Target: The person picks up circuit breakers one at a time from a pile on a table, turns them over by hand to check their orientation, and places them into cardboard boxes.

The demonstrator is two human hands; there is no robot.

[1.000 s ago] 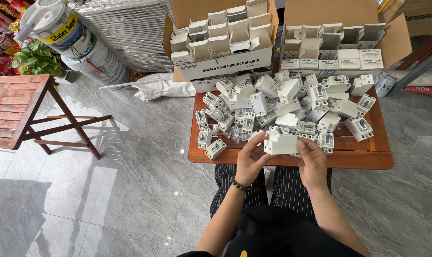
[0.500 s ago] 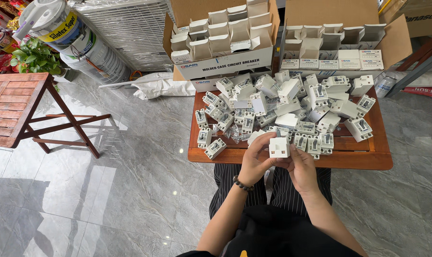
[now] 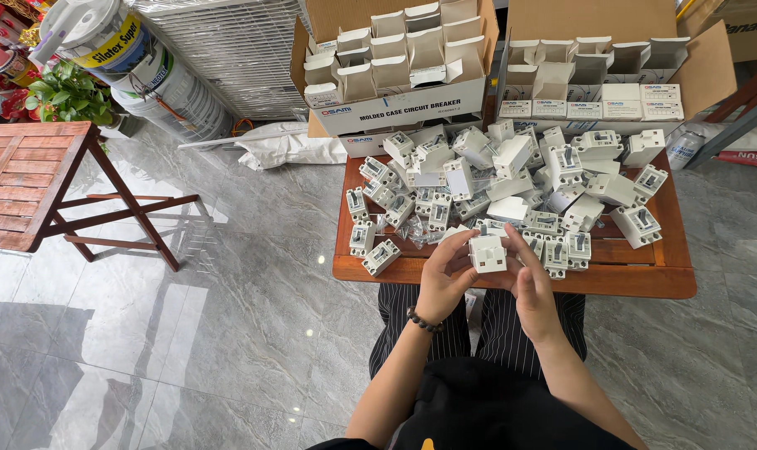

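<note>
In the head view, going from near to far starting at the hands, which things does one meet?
Left hand and right hand holding a white breaker → pile of white breakers on the wooden table → open cardboard boxes.

White breaker (image 3: pixel 487 253) upright, above the table edge (image 3: pixel 512 277).

We have one view only, from a camera worn on the head, looking steeply down and forward from above our lap. It sits close over the hands, with the bench (image 3: pixel 512 271) just ahead and the cardboard boxes (image 3: pixel 395 108) at the frame's top edge.
</note>
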